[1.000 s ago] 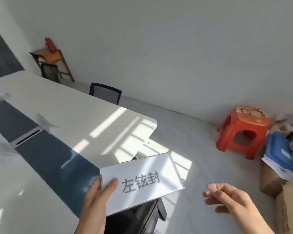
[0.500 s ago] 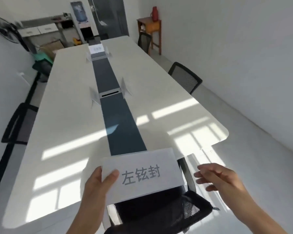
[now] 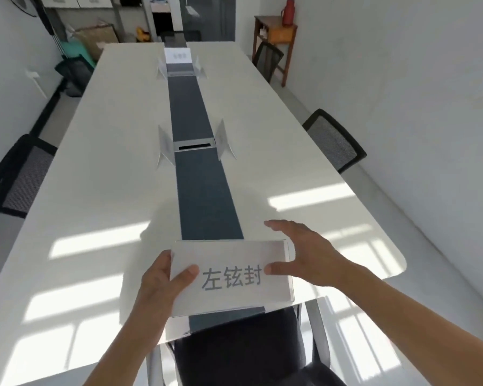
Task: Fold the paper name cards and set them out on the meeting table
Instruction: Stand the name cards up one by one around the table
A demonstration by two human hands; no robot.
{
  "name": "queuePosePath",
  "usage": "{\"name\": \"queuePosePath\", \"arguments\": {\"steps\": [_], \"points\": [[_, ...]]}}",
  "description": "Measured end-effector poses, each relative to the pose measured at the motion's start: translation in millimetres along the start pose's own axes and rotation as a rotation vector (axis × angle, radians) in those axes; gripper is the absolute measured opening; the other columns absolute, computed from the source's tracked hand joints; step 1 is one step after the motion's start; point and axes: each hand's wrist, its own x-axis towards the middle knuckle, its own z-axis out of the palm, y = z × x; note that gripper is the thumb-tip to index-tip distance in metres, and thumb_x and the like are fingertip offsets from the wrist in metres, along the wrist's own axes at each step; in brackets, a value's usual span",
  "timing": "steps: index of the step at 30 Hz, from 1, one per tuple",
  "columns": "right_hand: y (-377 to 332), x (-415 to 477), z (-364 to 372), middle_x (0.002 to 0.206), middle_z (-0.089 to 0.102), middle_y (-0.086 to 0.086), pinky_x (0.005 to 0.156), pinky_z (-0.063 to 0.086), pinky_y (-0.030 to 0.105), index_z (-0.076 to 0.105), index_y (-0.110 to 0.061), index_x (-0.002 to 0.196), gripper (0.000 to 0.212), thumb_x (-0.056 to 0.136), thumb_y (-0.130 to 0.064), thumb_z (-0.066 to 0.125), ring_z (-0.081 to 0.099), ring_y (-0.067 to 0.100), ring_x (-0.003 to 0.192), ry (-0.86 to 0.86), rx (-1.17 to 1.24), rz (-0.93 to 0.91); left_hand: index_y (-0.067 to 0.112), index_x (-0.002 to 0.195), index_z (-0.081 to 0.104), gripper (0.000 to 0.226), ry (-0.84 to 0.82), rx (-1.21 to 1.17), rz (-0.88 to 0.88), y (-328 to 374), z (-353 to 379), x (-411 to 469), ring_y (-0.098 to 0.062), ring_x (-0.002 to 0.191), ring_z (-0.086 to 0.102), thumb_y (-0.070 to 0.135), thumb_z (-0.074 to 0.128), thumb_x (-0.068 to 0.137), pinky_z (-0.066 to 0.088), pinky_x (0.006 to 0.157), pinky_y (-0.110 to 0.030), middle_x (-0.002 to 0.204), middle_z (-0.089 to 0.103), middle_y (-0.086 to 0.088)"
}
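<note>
A white paper name card (image 3: 234, 257) with grey printed characters hangs over the near end of the long white meeting table (image 3: 101, 190). My left hand (image 3: 168, 277) grips its left edge, thumb on the front face. My right hand (image 3: 301, 252) is at the card's right edge, thumb touching the front and fingers spread behind the top corner. Folded cards stand along the table's dark centre strip: one on the left (image 3: 163, 147) and one on the right (image 3: 223, 139) at mid-table, and more at the far end (image 3: 177, 55).
A black mesh chair (image 3: 234, 346) sits tucked under the near end, right below the card. Other chairs stand on the left (image 3: 17, 176) and right (image 3: 335, 140) sides. A wooden side table (image 3: 273, 34) with a red flask is at the far right.
The view has swung from the floor and red stool to along the table. The card has moved forward over the table's end. My right hand has come in and touched the card's right edge.
</note>
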Motion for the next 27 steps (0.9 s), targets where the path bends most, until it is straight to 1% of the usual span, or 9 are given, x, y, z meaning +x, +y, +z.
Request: {"name": "queuePosePath", "arguments": {"steps": [3,6,9,12,15,17,19,22,27], "points": [[-4,39,3,0.133,0.056,-0.018,0.103,0.042,0.038,0.047,-0.042,0.131,0.073,0.066,-0.057,0.076,0.053,0.006,0.116,-0.189,0.016,-0.014,0.017,0.105,0.061,0.022,-0.04,0.032,0.0,-8,-3,24,-0.016,0.081,0.073,0.01,0.064,0.085,0.057,0.063,-0.023,0.093,0.076,0.001],[-1,79,14,0.103,0.073,-0.005,0.088,0.056,0.038,0.069,-0.026,0.104,0.044,0.065,-0.043,0.083,0.069,0.015,0.093,-0.342,0.147,-0.023,0.017,0.108,0.06,0.024,-0.041,0.064,0.011,-23,-5,51,-0.018,0.084,0.072,0.013,0.065,0.084,0.058,0.065,-0.025,0.096,0.075,-0.001],[4,112,29,0.094,0.076,-0.006,0.084,0.057,0.042,0.072,-0.026,0.095,0.045,0.06,-0.051,0.081,0.07,0.015,0.087,-0.341,0.124,-0.011,0.014,0.111,0.058,0.028,-0.035,0.046,-0.013,-39,-13,80,-0.022,0.089,0.072,0.024,0.065,0.086,0.058,0.069,-0.028,0.098,0.073,-0.005],[9,142,45,0.092,0.075,-0.01,0.083,0.054,0.037,0.071,-0.029,0.097,0.044,0.062,-0.055,0.077,0.067,0.015,0.086,-0.272,-0.006,-0.018,0.022,0.118,0.058,0.048,0.072,-0.004,-0.047,-65,-25,117,-0.022,0.099,0.067,0.054,0.052,0.083,0.056,0.081,-0.038,0.106,0.07,-0.004],[19,179,54,0.099,0.073,-0.01,0.08,0.047,0.033,0.068,-0.032,0.104,0.044,0.068,-0.056,0.075,0.063,0.019,0.091,-0.15,-0.111,-0.013,0.024,0.129,0.053,0.059,0.367,0.478,-0.099,-120,-51,158,-0.027,0.123,0.051,0.062,0.038,0.086,0.041,0.101,-0.047,0.134,0.056,-0.004],[32,207,58,0.106,0.072,-0.007,0.076,0.044,0.031,0.066,-0.032,0.109,0.046,0.07,-0.056,0.073,0.063,0.022,0.095,-0.06,-0.16,-0.016,0.019,0.135,0.047,0.059,0.397,0.943,-0.19,-167,-67,170,-0.032,0.133,0.039,0.057,0.034,0.091,0.034,0.107,-0.05,0.145,0.044,-0.01],[43,235,59,0.111,0.072,-0.003,0.073,0.04,0.029,0.064,-0.031,0.113,0.046,0.074,-0.054,0.071,0.063,0.024,0.096,0.003,-0.209,-0.012,0.013,0.139,0.043,0.066,0.34,1.2,-0.171,-205,-71,172,-0.035,0.14,0.028,0.055,0.028,0.09,0.023,0.114,-0.049,0.151,0.035,-0.018],[54,280,58,0.113,0.071,0.0,0.071,0.038,0.029,0.062,-0.028,0.117,0.048,0.077,-0.054,0.069,0.064,0.028,0.098,0.06,-0.278,-0.021,0.008,0.145,0.033,0.069,0.349,1.348,-0.139,-229,-66,173,-0.036,0.145,0.018,0.051,0.024,0.092,0.008,0.117,-0.045,0.155,0.024,-0.023],[52,358,72,0.114,0.07,0.006,0.071,0.037,0.03,0.059,-0.025,0.122,0.051,0.081,-0.055,0.065,0.063,0.033,0.099,0.103,-0.38,-0.062,0.007,0.145,0.034,0.068,0.351,1.398,-0.149,-228,-67,179,-0.035,0.145,0.019,0.05,0.027,0.093,0.012,0.116,-0.046,0.155,0.026,-0.023]]}}
